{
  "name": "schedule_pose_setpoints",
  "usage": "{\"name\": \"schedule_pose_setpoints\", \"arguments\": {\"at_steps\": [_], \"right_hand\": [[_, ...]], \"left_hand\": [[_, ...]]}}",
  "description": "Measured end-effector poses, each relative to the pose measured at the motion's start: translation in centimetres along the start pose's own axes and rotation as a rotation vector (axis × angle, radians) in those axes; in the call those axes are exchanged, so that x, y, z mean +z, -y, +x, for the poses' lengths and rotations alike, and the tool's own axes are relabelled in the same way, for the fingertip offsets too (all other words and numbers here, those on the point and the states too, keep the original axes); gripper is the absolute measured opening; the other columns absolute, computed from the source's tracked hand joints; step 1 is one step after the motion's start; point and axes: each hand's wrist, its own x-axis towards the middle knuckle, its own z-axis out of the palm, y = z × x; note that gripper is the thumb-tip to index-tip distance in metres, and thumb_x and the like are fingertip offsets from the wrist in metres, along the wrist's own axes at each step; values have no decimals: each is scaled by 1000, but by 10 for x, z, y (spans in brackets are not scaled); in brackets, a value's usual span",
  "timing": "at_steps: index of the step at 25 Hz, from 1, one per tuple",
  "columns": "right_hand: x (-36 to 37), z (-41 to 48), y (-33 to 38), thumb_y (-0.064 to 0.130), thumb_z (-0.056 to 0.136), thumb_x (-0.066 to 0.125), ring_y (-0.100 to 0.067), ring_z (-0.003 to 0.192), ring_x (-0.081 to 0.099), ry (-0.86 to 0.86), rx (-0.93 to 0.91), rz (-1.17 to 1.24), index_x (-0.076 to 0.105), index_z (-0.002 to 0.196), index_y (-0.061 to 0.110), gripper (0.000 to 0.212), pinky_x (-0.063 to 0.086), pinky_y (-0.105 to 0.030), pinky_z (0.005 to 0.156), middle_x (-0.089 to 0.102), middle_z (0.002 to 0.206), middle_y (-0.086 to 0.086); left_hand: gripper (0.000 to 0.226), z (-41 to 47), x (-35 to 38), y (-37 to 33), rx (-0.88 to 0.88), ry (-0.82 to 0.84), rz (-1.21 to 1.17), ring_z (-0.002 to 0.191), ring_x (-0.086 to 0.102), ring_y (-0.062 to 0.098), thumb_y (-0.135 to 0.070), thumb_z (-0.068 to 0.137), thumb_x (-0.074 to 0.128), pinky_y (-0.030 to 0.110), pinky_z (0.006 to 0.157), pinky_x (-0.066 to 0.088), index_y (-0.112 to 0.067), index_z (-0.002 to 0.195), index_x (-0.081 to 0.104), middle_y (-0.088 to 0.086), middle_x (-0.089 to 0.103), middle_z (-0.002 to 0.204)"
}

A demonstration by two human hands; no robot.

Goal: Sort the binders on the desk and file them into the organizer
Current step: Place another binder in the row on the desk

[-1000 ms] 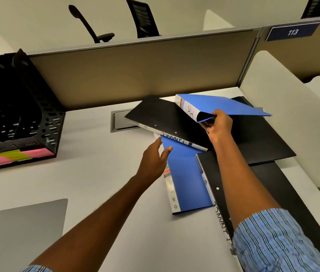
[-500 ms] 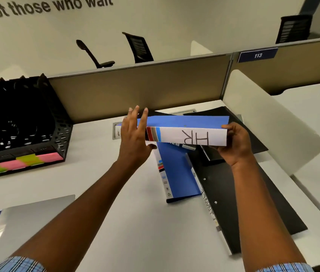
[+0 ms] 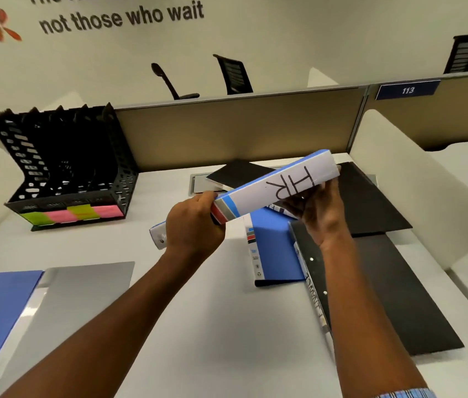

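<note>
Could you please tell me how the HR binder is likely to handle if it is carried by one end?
Probably stiff: the HR binder runs straight between the left hand and the right hand, with no sag. Likely light, as its spine is fairly narrow. Its smooth cover may slip in a loose one-hand grip.

Your blue HR binder (image 3: 284, 186) is tilted in mid-air, spine facing you, above a flat blue binder (image 3: 273, 248) and black binders (image 3: 399, 297), while the black organizer (image 3: 120, 179) stands upright well left.
</note>
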Motion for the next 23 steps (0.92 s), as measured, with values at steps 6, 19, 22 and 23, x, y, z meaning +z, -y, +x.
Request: {"name": "schedule_pose_setpoints", "arguments": {"at_steps": [6, 19, 22, 23], "right_hand": [[81, -17, -56, 73, 87, 16, -22, 104, 66, 88, 127, -227, 61, 115, 20, 74, 52, -36, 82, 67, 118, -9], [268, -135, -237, 80, 81, 25, -28, 131, 43, 15, 282, -610, 20, 151, 20, 92, 40, -43, 101, 34, 154, -7], [284, -161, -272, 83, 78, 26, -27, 130, 44, -45, 368, -615, 18, 152, 18, 99, 39, -43, 104, 33, 154, -8], [286, -166, -281, 83, 79, 26, -27, 131, 43, -35, 386, -610, 18, 152, 17, 99, 38, -45, 107, 34, 153, -8]], "left_hand": [[31, -38, -42, 41, -291, -57, -6, 54, 44, 13, -28, 66, 78, 20, 54, 33, -18, 88, 58, -3, 60, 67], [55, -140, -164, 213, -538, 84, -274, 78, 58, 12, -55, 71, 71, 22, 70, 49, -19, 109, 55, -1, 66, 95], [59, -158, -188, 241, -626, 143, -336, 86, 61, 16, -56, 70, 71, 29, 81, 54, -19, 114, 54, 0, 66, 102], [59, -161, -193, 244, -632, 148, -339, 84, 59, 14, -57, 70, 70, 29, 80, 53, -20, 114, 55, 0, 66, 102]]}}
